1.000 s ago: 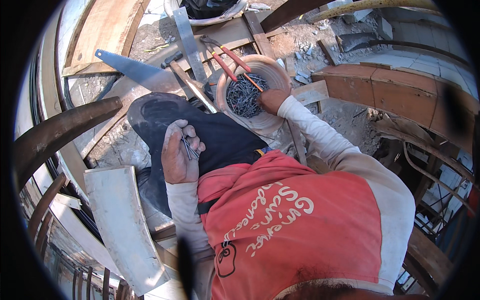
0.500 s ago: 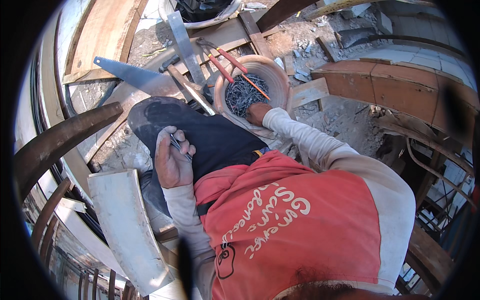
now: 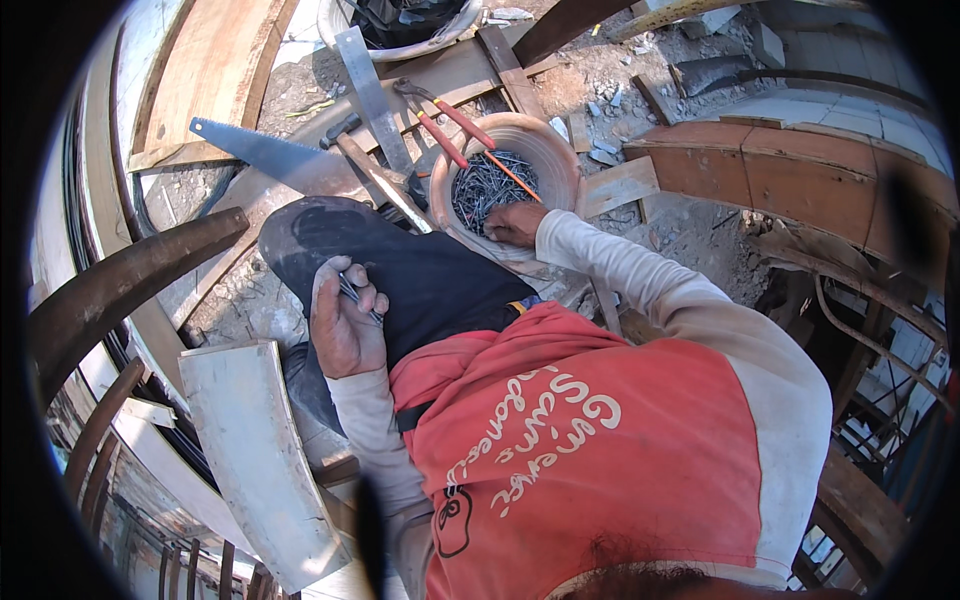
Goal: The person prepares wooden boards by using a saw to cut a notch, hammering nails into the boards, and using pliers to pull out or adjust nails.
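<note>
My left hand [image 3: 346, 318] is closed around a few grey nails [image 3: 349, 288], held above my dark trouser leg. A pinkish round tub [image 3: 562, 165] in front of me contains a heap of loose nails [image 3: 488, 182]. Inside its near right side, my right hand [image 3: 515, 224] is down at the heap with curled fingers touching the nails; its fingertips are partly hidden. Pincers with red handles [image 3: 452, 132] rest across the tub's far left rim. A thin orange pencil-like stick [image 3: 512, 175] lies over the nails.
Left of the tub lie a hammer [image 3: 372, 170] and two handsaws [image 3: 262, 160] [image 3: 372, 95]. A second tub [image 3: 455, 40] with dark contents stands beyond. Curved wooden pieces [image 3: 140, 285] rise at the left, near a pale board [image 3: 255, 450]. Reddish-brown boards [image 3: 790, 180] run along the right, by rubble.
My right hand has shifted slightly within the tub, and more of its back and fingers shows. My left hand keeps its hold on the nails, almost unmoved.
</note>
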`<state>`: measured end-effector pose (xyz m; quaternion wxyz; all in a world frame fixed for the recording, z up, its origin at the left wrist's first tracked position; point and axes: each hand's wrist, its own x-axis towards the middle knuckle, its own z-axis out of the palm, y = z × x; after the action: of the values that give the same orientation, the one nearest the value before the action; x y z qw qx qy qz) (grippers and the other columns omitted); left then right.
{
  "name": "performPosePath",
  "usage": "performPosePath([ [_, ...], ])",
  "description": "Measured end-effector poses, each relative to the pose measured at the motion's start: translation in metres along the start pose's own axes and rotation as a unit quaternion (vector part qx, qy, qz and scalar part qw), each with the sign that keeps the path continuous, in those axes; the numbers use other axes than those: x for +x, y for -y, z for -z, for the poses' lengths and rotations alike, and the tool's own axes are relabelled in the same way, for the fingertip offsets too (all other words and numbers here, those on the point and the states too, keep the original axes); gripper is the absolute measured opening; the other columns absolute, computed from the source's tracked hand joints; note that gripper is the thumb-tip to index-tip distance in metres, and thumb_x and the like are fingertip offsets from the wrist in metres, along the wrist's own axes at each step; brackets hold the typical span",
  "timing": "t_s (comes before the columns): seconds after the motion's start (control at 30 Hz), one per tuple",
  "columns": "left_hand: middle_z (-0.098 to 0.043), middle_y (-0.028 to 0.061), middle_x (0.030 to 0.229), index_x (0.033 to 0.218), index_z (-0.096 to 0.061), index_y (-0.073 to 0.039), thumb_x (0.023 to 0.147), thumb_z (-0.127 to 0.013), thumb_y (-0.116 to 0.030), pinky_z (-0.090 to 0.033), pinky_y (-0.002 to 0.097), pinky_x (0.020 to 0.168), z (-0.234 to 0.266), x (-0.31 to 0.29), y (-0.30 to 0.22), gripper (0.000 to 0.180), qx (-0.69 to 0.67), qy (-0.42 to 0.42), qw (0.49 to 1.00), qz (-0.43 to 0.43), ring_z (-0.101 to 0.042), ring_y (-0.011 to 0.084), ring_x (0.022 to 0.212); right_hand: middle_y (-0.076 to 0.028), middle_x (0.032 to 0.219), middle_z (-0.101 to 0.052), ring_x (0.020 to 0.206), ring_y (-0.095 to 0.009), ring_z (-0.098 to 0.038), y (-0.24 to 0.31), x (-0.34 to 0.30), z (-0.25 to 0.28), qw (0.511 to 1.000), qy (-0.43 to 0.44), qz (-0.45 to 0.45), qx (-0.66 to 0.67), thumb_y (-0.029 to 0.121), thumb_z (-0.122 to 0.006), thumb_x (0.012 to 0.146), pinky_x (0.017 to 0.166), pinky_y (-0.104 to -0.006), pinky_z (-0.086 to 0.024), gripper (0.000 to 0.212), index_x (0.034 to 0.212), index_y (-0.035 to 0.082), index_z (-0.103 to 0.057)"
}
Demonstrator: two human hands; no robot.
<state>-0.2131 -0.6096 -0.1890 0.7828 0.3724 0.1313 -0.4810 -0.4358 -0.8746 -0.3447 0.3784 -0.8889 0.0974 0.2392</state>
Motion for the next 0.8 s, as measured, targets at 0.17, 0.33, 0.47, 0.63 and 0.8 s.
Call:
performPosePath([
  [0.17,-0.06,0.0051,0.094,0.115,-0.059,-0.007,0.102,-0.054,-0.026,-0.045,0.0307,0.064,0.003,0.0,0.0,0.023,-0.005,0.001,1.0,-0.007,-0.051,0.0123,0.068,-0.004,0.088,-0.065,0.074,-0.012,-0.066,0.007,0.006,0.024,0.83,-0.07,-0.18,0.524,0.022,-0.06,0.1,0.064,-0.0267,-0.054,0.014,0.101,0.009,-0.062],
  [0.33,-0.061,0.0051,0.094,0.116,-0.059,-0.007,0.102,-0.054,-0.026,-0.045,0.0306,0.064,0.003,-0.001,0.001,0.024,-0.006,-0.002,1.0,-0.003,-0.051,0.0121,0.068,-0.004,0.092,-0.066,0.076,-0.016,-0.066,0.023,-0.004,0.044,0.753,-0.125,-0.216,0.609,0.02,-0.06,0.099,0.067,-0.0286,-0.054,0.014,0.105,0.008,-0.059],
  [0.47,-0.06,0.005,0.094,0.116,-0.059,-0.007,0.103,-0.053,-0.026,-0.045,0.0304,0.063,0.004,0.001,0.001,0.024,-0.012,-0.001,1.0,-0.004,-0.051,0.0119,0.068,-0.012,0.094,-0.069,0.085,-0.033,-0.071,-0.005,-0.01,0.051,0.964,-0.209,-0.112,0.122,0.021,-0.062,0.091,0.081,-0.0457,-0.053,0.02,0.105,0.006,-0.062],
  [0.63,-0.06,0.005,0.094,0.116,-0.059,-0.007,0.103,-0.053,-0.026,-0.045,0.0304,0.063,0.006,0.0,0.0,0.023,-0.01,-0.006,1.0,-0.011,-0.051,0.0117,0.067,-0.016,0.087,-0.071,0.085,-0.037,-0.071,0.006,-0.018,0.04,0.981,0.032,-0.108,-0.158,0.018,-0.058,0.087,0.08,-0.0473,-0.055,0.018,0.094,0.007,-0.07],
  [0.8,-0.06,0.0052,0.093,0.115,-0.059,-0.007,0.103,-0.053,-0.026,-0.045,0.0303,0.063,0.005,-0.002,-0.001,0.023,-0.015,-0.008,1.0,-0.015,-0.051,0.0118,0.067,-0.014,0.087,-0.074,0.085,-0.03,-0.073,0.012,-0.019,0.012,0.945,0.051,-0.125,-0.297,0.016,-0.057,0.086,0.073,-0.0444,-0.059,0.017,0.087,0.011,-0.073],
])
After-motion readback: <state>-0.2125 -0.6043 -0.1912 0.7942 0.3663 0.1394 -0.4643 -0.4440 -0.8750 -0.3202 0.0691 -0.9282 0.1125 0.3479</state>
